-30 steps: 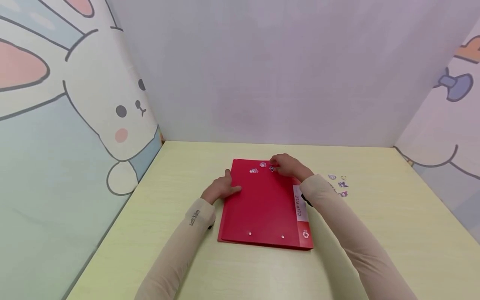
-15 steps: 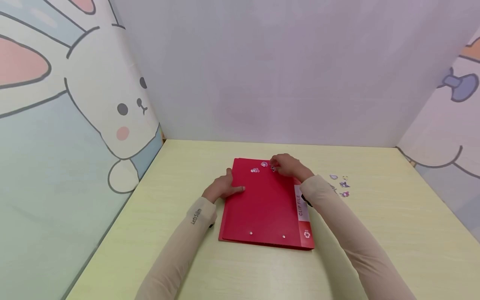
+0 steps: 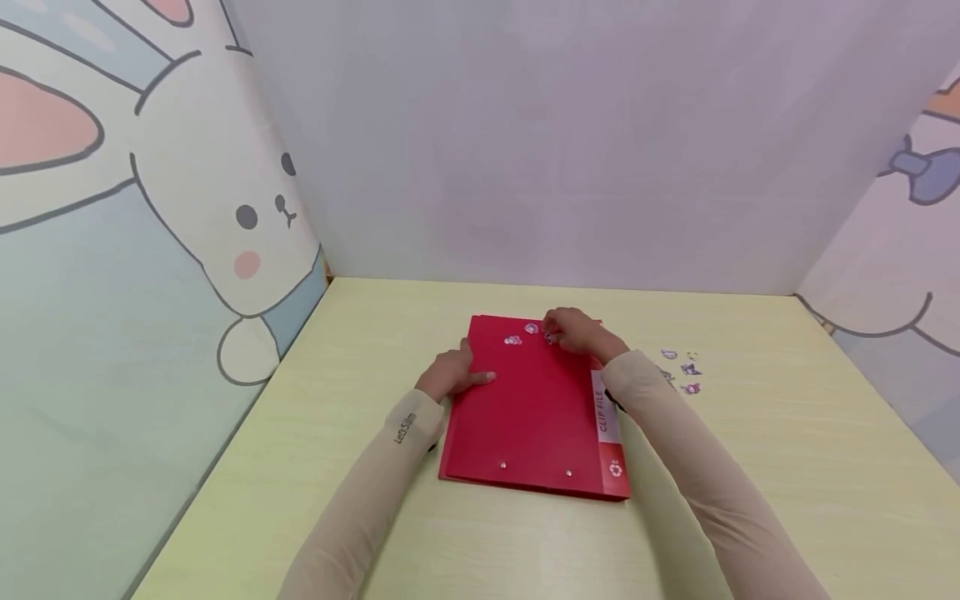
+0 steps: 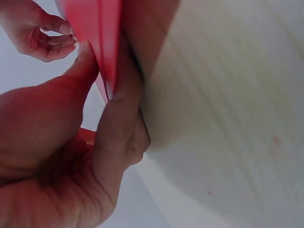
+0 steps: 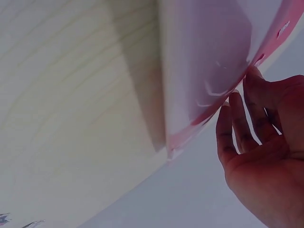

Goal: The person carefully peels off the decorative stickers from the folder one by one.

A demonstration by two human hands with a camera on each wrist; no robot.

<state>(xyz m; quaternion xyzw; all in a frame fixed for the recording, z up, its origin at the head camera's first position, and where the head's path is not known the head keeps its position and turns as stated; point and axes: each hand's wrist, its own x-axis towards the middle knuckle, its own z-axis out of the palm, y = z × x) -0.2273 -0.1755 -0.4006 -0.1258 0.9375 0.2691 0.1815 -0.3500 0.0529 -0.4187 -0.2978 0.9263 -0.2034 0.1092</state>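
Note:
A red clip file lies closed on the table, its spine label on the right. My left hand grips its left edge, thumb on the cover; in the left wrist view the fingers reach round below that edge. At the file's top right, my right hand pinches a small sticker against the cover, mostly hidden by the fingertips. Two more stickers sit left of it on the cover, a pinkish one and a round one. In the right wrist view, the fingertips touch the cover.
Several loose cartoon stickers lie on the pale wooden table right of the file, one partly behind the right sleeve. A pale curtain stands behind the table, and rabbit-printed cloth hangs at the left.
The left hand has shifted slightly along the file's edge, its forearm moving a little right. The right hand stays at the same sticker. The whole head view has drifted slightly.

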